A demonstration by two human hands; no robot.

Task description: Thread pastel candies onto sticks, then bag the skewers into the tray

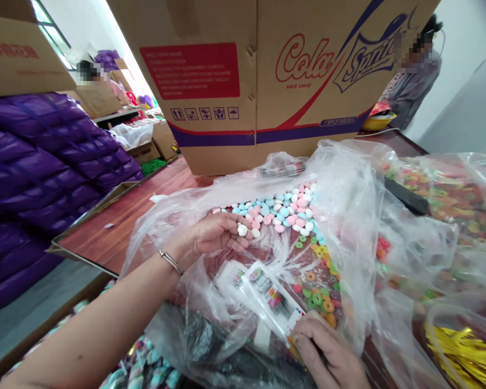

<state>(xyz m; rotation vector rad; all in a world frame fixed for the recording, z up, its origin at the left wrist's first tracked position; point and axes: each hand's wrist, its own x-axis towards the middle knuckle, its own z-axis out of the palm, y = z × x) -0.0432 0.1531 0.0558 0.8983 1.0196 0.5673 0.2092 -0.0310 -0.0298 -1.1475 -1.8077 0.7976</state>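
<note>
My left hand, a bangle at its wrist, reaches over an opened see-through plastic bag. Its fingers pinch a small white candy at the edge of a pile of pink, white and blue candies. Lower right, my right hand grips the bottom end of a printed see-through packet, which slants up to the left. Under that packet lies another printed packet. Ring-shaped colored candies are scattered to the right of the packets, some seen through the plastic.
A large cardboard box stands behind the candies. Bagged ring candies and a tub of gold ties are at the right. Purple bundles are stacked left. Wrapped candies lie below. Two people are in the background.
</note>
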